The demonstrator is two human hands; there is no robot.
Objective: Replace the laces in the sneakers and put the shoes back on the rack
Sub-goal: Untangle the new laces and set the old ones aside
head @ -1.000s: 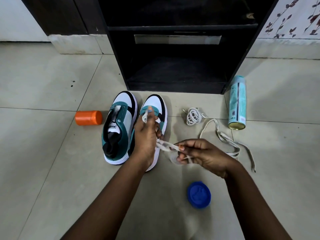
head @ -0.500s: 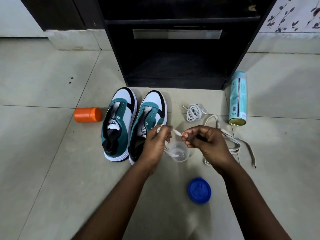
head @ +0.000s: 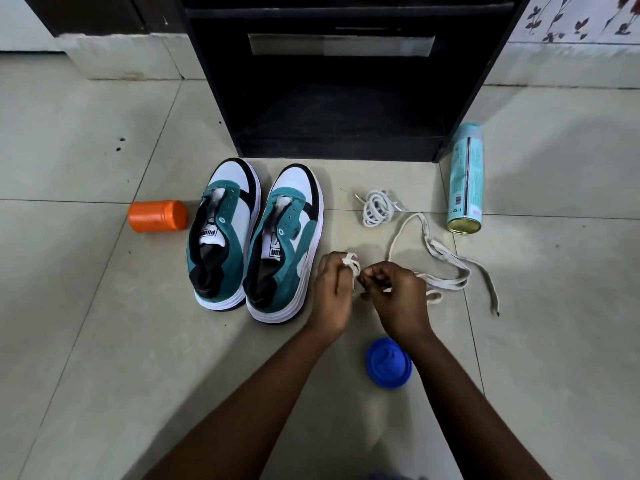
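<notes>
**Q:** State the current status of both hands.

**A:** My left hand (head: 333,293) has a flat lace (head: 350,264) wound over its fingers and grips it. My right hand (head: 398,299) pinches the same lace just beside the left. Both hands hover over the floor (head: 86,306), to the right of the shoes (head: 256,237). I cannot tell whether this lace joins the old laces (head: 446,268) trailing off to the right.

**Q:** Location of the shoes?

**A:** Side by side on the floor, toes toward the rack (head: 339,81), just in front of it. They are not on a shelf.

**Q:** What is complete?

**A:** Judging from the bare eyelets, both shoes are unlaced. The flat, greyed laces lie loose on the floor. I judge removal finished.

**Q:** What remains?

**A:** Nearly everything.
1. Set aside the lace I hold.
2. Take the coil (head: 377,211) of round white lace near the right shoe; it appears to be the replacement and is untouched.
3. Thread both shoes. I see one coil only; whether it holds two laces I cannot tell.
4. Place both shoes on the rack.

**Q:** Other items present?

**A:** An orange jar (head: 157,216) lies left of the shoes, a spray can (head: 465,178) lies at the rack's right corner, and a blue lid (head: 389,362) sits below my right wrist. None is in use.
</notes>
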